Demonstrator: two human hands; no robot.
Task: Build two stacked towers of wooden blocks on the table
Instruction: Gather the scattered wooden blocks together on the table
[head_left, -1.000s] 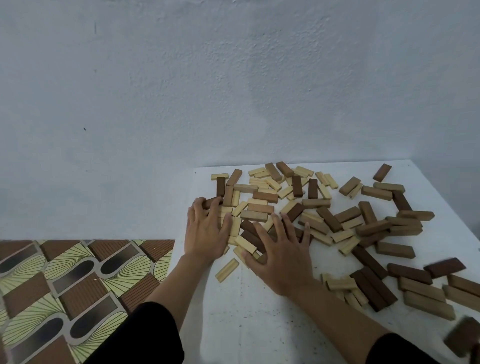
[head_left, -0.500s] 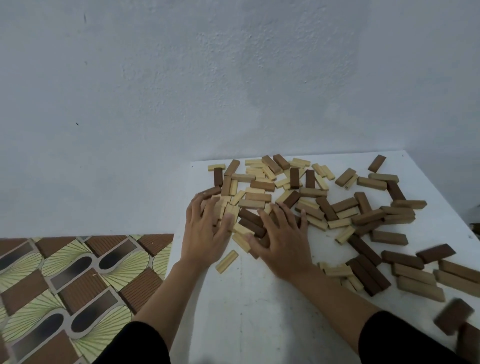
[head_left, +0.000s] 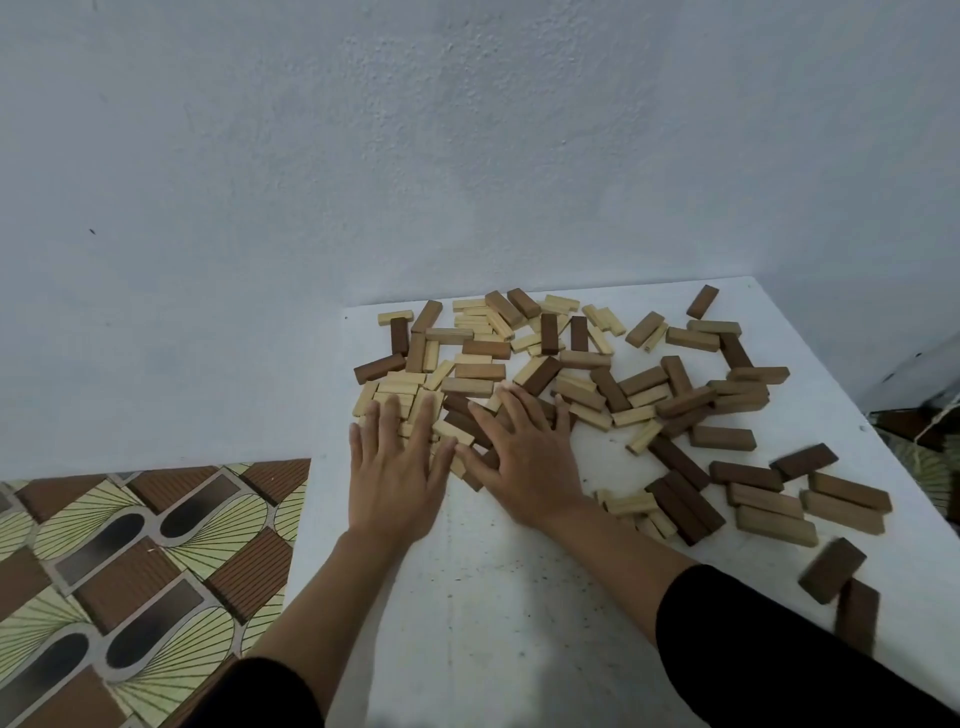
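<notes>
Gathering stage: left hand (head_left: 395, 467) and right hand (head_left: 524, 460), fingers spread flat and gripping nothing, press the near-left edge of scattered pale and dark-brown rectangular wooden blocks (head_left: 584, 359) on the white table (head_left: 493, 597); no tower stands, so selecting base blocks likely follows.

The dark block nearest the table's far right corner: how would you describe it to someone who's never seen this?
Follow the white table to its far right corner by the grey wall. A dark brown block lies flat there, slanted, behind the whole scatter. No block sits nearer that corner, and those just in front of it are tan.
</notes>
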